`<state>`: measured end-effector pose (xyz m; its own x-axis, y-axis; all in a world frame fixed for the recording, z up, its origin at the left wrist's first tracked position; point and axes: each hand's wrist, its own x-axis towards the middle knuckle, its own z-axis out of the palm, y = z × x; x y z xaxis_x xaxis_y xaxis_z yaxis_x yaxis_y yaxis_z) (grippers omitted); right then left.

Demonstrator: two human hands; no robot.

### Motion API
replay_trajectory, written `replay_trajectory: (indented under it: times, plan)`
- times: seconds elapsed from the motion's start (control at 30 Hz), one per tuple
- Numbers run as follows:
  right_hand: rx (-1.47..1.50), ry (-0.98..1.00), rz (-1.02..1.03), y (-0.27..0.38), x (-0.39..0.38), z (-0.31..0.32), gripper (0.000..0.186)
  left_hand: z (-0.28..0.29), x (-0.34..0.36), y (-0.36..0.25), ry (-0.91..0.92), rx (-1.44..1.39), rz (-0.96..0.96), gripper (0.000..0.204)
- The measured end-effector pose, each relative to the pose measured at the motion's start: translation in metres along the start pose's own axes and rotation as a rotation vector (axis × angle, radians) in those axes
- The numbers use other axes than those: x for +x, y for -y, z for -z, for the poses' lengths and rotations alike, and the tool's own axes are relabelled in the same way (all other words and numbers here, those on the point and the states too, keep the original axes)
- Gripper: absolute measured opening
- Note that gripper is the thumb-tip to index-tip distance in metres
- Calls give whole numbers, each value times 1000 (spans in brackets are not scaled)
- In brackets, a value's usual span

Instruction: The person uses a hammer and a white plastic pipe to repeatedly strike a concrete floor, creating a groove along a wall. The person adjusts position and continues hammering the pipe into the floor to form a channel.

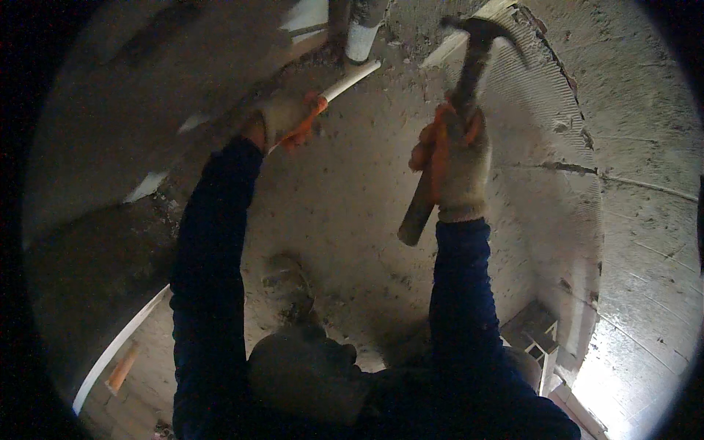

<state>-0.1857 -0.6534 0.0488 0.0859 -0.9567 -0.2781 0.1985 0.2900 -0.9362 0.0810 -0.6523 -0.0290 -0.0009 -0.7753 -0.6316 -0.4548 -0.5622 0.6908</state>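
- My right hand (460,165), in a grey and orange glove, is closed tight round a hammer (449,125), gripping it about midway along the handle.
- The hammer's long axis runs from the handle butt at near centre up and slightly right to the head at the far top edge; the head points left there, close against the rough wall (631,110).
- My left hand (287,117), gloved the same, is curled round a white pipe (350,77), fingers wrapped on it.
- The pipe slants from my left hand up and right toward a wider white pipe end (361,37) at the far top; whether the two touch I cannot tell.
- I judge this the striking step: hammer raised, pipe steadied.
- The next move, as I read it, calls for a controlled blow kept well off the left fingers, with the pipe held firm.
- A white strip (117,345) and an orange-handled tool (121,367) lie near left on the floor.
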Motion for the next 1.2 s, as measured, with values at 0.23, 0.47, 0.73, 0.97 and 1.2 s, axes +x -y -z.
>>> replay_trajectory:
  times: [0.23, 0.47, 0.73, 0.97, 1.2]
  plan:
    - [79, 29, 433, 23, 3, -28, 39, 10, 0, -1, 31, -7, -98, 34]
    - [-32, -47, 209, -21, 24, -22, 20, 20, 7, -2, 108, -154, 53, 46]
    - [-302, 11, -333, -27, 43, 5, 21, 38, 19, -11, 370, -376, 33, 37]
    - [68, -188, 205, -28, 45, -9, 26, 38, 14, -33, 77, 294, -71, 24]
    - [-324, 21, -338, -19, 46, 5, 25, 35, 9, -44, 7, 5, 4, 24]
